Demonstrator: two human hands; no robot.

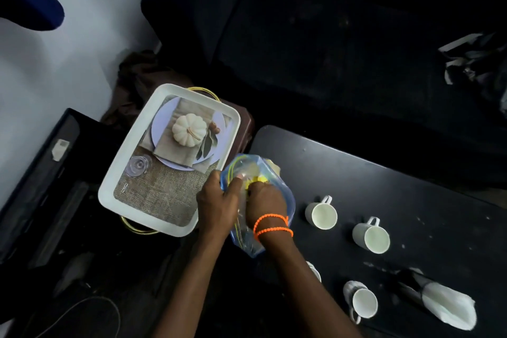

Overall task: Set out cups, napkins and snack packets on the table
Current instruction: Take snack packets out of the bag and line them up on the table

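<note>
A clear blue-tinted plastic bag [286, 200] lies at the near left end of the black table [411, 186]. My left hand [216, 200] grips its open edge. My right hand [264, 204], with orange bead bracelets on the wrist, is inside the bag, closed on a yellow snack packet [258, 180]. Three white cups [321, 214] [371, 236] [360, 300] stand on the table to the right; a fourth cup [315, 271] is mostly hidden by my right forearm. White napkins in a black holder [444, 304] lie at the near right.
A white rectangular tray [129, 173] with a pumpkin picture and gold handles sits left of the table, beside the bag. A dark sofa [329, 49] stands behind the table, with crumpled dark material [474, 60] at its right. A black unit [41, 173] is at far left.
</note>
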